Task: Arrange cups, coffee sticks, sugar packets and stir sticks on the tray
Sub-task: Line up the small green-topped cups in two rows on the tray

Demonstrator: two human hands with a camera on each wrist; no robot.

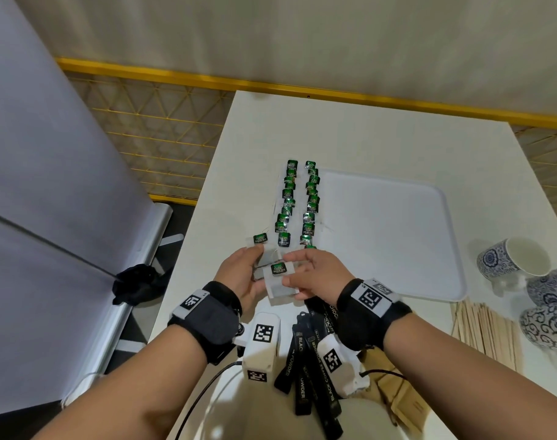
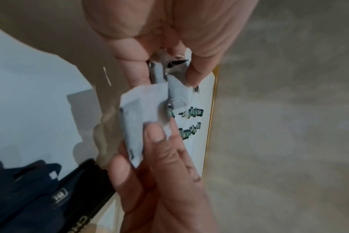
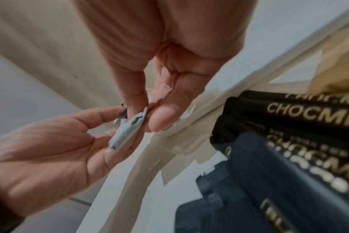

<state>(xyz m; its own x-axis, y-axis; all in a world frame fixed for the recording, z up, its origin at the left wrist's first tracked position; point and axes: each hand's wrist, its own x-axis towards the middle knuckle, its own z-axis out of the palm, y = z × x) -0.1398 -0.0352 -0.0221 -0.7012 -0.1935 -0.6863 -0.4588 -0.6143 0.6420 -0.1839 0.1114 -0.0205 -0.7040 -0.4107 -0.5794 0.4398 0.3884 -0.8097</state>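
Observation:
My left hand (image 1: 258, 260) and right hand (image 1: 291, 271) meet over the table's near middle. They share a small bunch of white tea bags (image 1: 278, 281) with a green tag on top. In the left wrist view my left hand (image 2: 169, 75) pinches the grey-white bags (image 2: 159, 74), and the right hand's fingers (image 2: 155, 134) grip the front bag (image 2: 141, 110). In the right wrist view my right hand (image 3: 143, 113) pinches a bag (image 3: 127, 130) edge-on. The white tray (image 1: 391, 233) lies to the right with nothing on it. Black coffee sticks (image 1: 312, 360) lie under my right wrist.
Two rows of green-tagged tea bags (image 1: 298, 204) run along the tray's left edge, and one more (image 1: 260, 239) lies apart to their left. Blue-patterned cups (image 1: 512, 258) lie at the far right. Wooden stir sticks (image 1: 483, 328) and brown packets (image 1: 394, 389) are nearer. The table's left edge is close.

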